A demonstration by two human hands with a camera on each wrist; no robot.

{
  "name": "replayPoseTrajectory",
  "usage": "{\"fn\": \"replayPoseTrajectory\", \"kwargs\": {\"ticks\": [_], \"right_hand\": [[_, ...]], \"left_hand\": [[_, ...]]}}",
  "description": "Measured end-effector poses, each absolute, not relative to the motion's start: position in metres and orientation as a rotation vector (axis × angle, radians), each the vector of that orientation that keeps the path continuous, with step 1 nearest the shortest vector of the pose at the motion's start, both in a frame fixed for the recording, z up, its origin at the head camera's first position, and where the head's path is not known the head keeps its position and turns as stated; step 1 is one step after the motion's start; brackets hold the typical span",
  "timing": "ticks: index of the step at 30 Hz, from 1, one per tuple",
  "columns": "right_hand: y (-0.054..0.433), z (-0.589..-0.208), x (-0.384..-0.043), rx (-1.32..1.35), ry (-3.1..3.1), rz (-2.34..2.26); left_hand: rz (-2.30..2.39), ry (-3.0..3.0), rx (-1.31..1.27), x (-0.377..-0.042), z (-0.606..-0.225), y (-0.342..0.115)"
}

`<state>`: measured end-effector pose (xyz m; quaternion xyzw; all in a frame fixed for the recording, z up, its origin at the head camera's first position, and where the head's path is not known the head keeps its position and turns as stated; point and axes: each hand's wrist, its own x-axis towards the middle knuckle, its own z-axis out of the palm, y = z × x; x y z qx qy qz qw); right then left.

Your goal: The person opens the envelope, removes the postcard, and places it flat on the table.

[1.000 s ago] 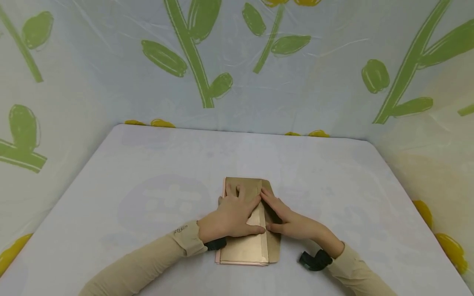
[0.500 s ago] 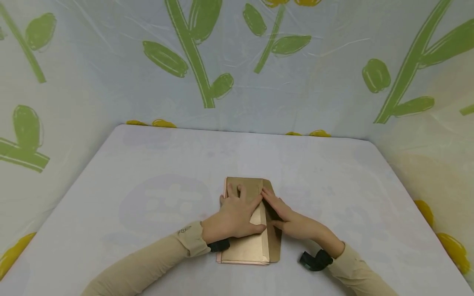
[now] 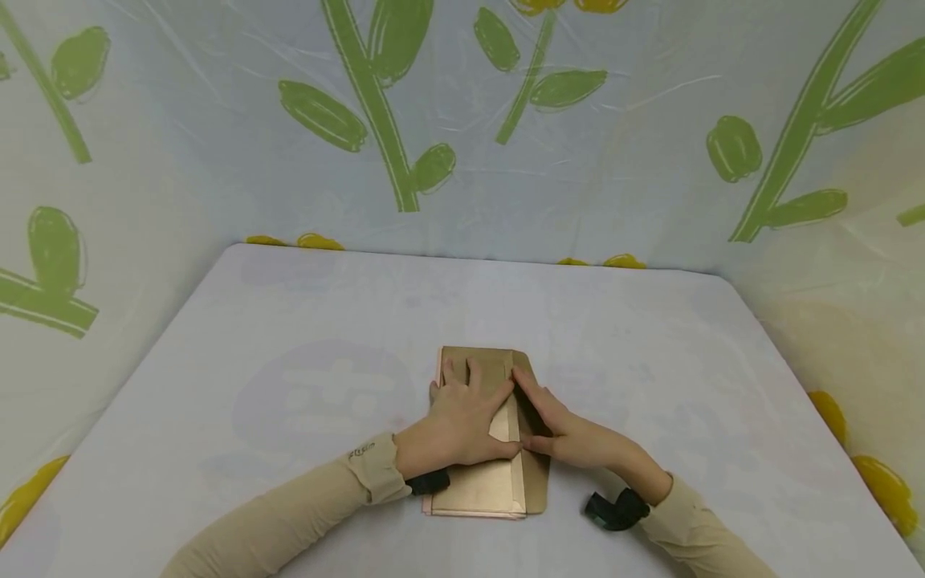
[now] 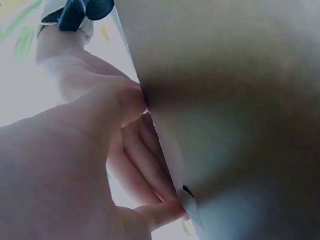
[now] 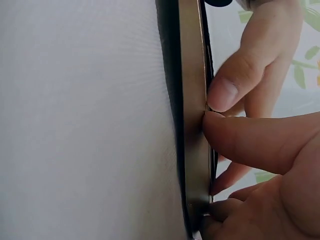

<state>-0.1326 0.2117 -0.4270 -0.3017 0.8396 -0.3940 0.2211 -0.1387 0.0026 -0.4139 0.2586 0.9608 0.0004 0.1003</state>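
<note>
A gold paper envelope (image 3: 477,494) lies upright on the table in the head view, its darker flap (image 3: 536,482) spread to the right. Pinkish layers peek out along its left and bottom edges. My left hand (image 3: 462,425) rests across the envelope with fingers spread, thumb near the flap's crease. Straight fingers of my right hand (image 3: 578,437) touch the crease near the top, and its thumb meets the crease by my left thumb. In the right wrist view, my right thumb (image 5: 250,140) touches the upright flap edge. The left wrist view shows the gold surface (image 4: 230,100) close up.
A white table (image 3: 325,313) with faint printing surrounds the envelope. Behind and beside it hangs a cloth (image 3: 578,177) with green leaves and yellow flowers. Black wrist devices (image 3: 616,510) sit on both wrists, below beige sleeves.
My left hand and the envelope appear shifted very slightly right. My right thumb drew away from the crease, then came back to it beside the left thumb.
</note>
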Motion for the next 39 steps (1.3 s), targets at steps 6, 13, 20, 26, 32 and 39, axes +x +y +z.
{"fn": "replayPoseTrajectory", "kwargs": {"ticks": [6, 13, 20, 26, 32, 39], "right_hand": [[0.2113, -0.4262, -0.1316, -0.779, 2.306, -1.1], [0.2107, -0.4261, -0.1317, -0.743, 2.298, -1.093], [0.2111, -0.4282, -0.1318, -0.805, 2.302, -1.083], [0.2113, -0.4281, -0.1324, -0.822, 2.312, -1.072], [0.2126, -0.4268, -0.1325, -0.821, 2.307, -1.048], [0.2128, -0.4284, -0.1339, -0.865, 2.303, -1.033]], "left_hand": [[-0.01, 2.858, 0.784, -0.1381, -0.4139, 0.0025], [-0.006, 2.853, 0.847, -0.1413, -0.4127, 0.0012], [0.024, 2.816, 0.876, -0.1458, -0.41, 0.0021], [0.053, 2.819, 0.856, -0.147, -0.4108, 0.0033], [0.133, 2.794, 0.843, -0.1476, -0.4099, 0.0045], [0.154, 2.732, 0.818, -0.1473, -0.4063, 0.0018]]}}
